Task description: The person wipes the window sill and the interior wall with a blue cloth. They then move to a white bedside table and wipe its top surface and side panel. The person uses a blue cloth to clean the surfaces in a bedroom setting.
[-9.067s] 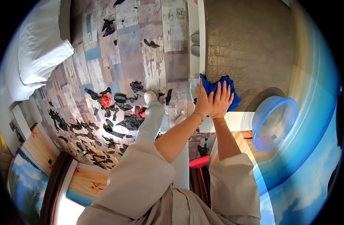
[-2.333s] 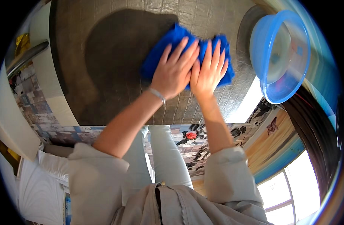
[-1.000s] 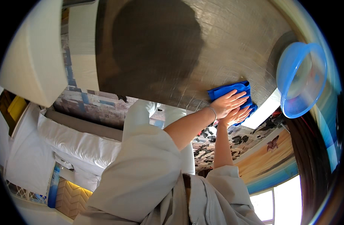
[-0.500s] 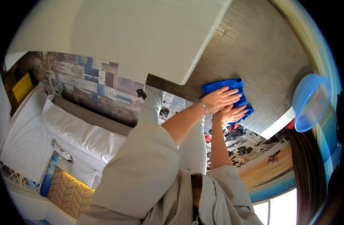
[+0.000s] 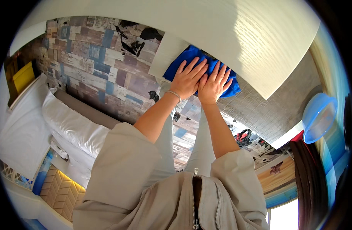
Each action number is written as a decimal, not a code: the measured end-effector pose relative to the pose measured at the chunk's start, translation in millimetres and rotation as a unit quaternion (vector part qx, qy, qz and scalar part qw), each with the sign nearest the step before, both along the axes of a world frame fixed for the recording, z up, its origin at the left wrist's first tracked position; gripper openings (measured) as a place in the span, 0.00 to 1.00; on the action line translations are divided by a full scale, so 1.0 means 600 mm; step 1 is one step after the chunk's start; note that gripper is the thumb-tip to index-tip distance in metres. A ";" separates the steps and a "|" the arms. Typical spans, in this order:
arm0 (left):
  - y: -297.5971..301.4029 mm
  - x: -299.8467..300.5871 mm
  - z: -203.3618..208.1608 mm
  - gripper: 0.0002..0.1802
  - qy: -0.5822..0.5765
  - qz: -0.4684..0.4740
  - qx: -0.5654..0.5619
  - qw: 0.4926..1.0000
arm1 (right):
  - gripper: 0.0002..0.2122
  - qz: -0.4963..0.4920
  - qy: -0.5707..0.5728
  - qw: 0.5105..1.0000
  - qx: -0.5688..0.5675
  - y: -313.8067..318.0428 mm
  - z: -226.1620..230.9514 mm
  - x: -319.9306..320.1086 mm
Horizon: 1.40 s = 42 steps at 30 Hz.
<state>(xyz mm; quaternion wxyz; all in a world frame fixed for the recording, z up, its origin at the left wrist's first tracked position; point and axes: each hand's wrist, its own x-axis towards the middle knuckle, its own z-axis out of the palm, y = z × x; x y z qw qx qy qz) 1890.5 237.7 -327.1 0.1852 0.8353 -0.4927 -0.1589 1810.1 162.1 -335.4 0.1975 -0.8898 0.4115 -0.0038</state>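
A blue cloth (image 5: 175, 68) lies bunched near the front edge of a grey textured tabletop (image 5: 270, 109), reaching over its pale left end. My left hand (image 5: 188, 79), with a thin bracelet at the wrist, presses flat on the cloth's left part, fingers stretched out. Beside it my right hand (image 5: 214, 87) rests on the right part with fingers spread. The two hands touch near the thumbs. Above the tabletop, a white wood-grained panel (image 5: 206, 27) hides the cloth's far side.
A clear blue plastic basin (image 5: 320, 117) stands at the tabletop's right end. Black scraps (image 5: 132, 46) are strewn over the patchwork-patterned floor (image 5: 87, 57). At left is a bed with white bedding (image 5: 74, 122). A dark curtain (image 5: 312, 184) hangs at lower right.
Both hands and the blue cloth have slid left along the tabletop to its left end. In the view, the white panel now reaches further right, covering more of the grey top.
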 end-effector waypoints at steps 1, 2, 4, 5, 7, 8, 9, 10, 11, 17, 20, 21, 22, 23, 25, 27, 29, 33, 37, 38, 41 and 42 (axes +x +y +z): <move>0.001 -0.005 0.003 0.21 -0.018 0.029 -0.004 0.999 | 0.27 -0.010 -0.004 1.000 0.008 -0.001 0.004 0.005; 0.010 -0.014 0.002 0.21 -0.014 0.053 0.008 0.998 | 0.25 0.035 -0.029 0.999 -0.019 0.006 0.001 0.004; 0.035 -0.032 -0.001 0.20 -0.008 0.098 0.029 0.995 | 0.24 0.070 -0.083 0.994 -0.005 0.029 -0.001 0.003; 0.044 -0.039 -0.001 0.18 -0.013 0.113 0.010 0.993 | 0.24 0.054 -0.083 0.995 0.005 0.044 0.002 0.003; 0.061 -0.053 -0.005 0.17 0.021 0.158 -0.037 0.987 | 0.21 0.023 -0.096 0.995 0.031 0.069 0.020 0.006; 0.069 -0.058 -0.007 0.16 0.038 0.180 -0.060 0.981 | 0.19 0.000 -0.116 0.991 0.059 0.079 0.031 0.006; 0.068 -0.054 0.007 0.15 0.086 0.192 -0.043 0.977 | 0.19 -0.038 -0.126 0.985 0.112 0.087 0.037 0.001; 0.065 -0.047 0.021 0.15 0.131 0.209 -0.029 0.969 | 0.18 -0.069 -0.138 0.974 0.164 0.093 0.040 -0.001; 0.064 -0.040 0.036 0.14 0.176 0.223 -0.016 0.959 | 0.18 -0.098 -0.149 0.960 0.215 0.095 0.045 -0.006; 0.034 0.006 0.237 0.14 0.179 0.224 -0.189 0.939 | 0.16 -0.047 -0.290 0.938 0.182 0.031 0.268 0.021; 0.006 0.045 0.368 0.16 0.037 0.165 -0.278 0.946 | 0.17 0.048 -0.368 0.928 0.028 -0.003 0.385 0.043; -0.004 0.048 0.395 0.17 -0.018 0.147 -0.308 0.940 | 0.17 0.052 -0.386 0.921 -0.022 -0.014 0.411 0.056; -0.022 0.058 0.401 0.14 -0.067 0.136 -0.353 0.923 | 0.17 0.055 -0.406 0.909 -0.074 -0.026 0.425 0.073; -0.038 0.074 0.409 0.15 -0.084 0.129 -0.339 0.928 | 0.16 0.037 -0.401 0.908 -0.113 -0.037 0.432 0.091; -0.074 0.119 0.407 0.17 -0.094 0.115 -0.277 0.949 | 0.17 0.027 -0.338 0.929 -0.148 -0.072 0.427 0.128; -0.105 0.175 0.366 0.21 -0.105 0.109 -0.179 0.972 | 0.17 0.026 -0.300 0.944 -0.138 -0.116 0.385 0.172; -0.123 0.221 0.318 0.24 -0.144 0.094 -0.145 0.974 | 0.18 0.032 -0.242 0.959 -0.145 -0.140 0.341 0.209; -0.153 0.254 0.295 0.25 -0.190 0.063 -0.165 0.966 | 0.22 0.023 -0.134 0.976 -0.171 -0.161 0.325 0.257; -0.190 0.295 0.284 0.25 -0.204 0.038 -0.176 0.962 | 0.23 -0.011 -0.104 0.981 -0.165 -0.190 0.313 0.291; -0.200 0.305 0.283 0.25 -0.208 0.035 -0.175 0.962 | 0.23 -0.020 -0.107 0.980 -0.169 -0.200 0.312 0.301; -0.218 0.300 0.280 0.26 -0.219 0.052 -0.176 0.958 | 0.23 -0.016 -0.108 0.977 -0.181 -0.215 0.319 0.307; -0.216 0.300 0.283 0.26 -0.220 0.057 -0.180 0.957 | 0.22 -0.011 -0.110 0.977 -0.185 -0.216 0.317 0.305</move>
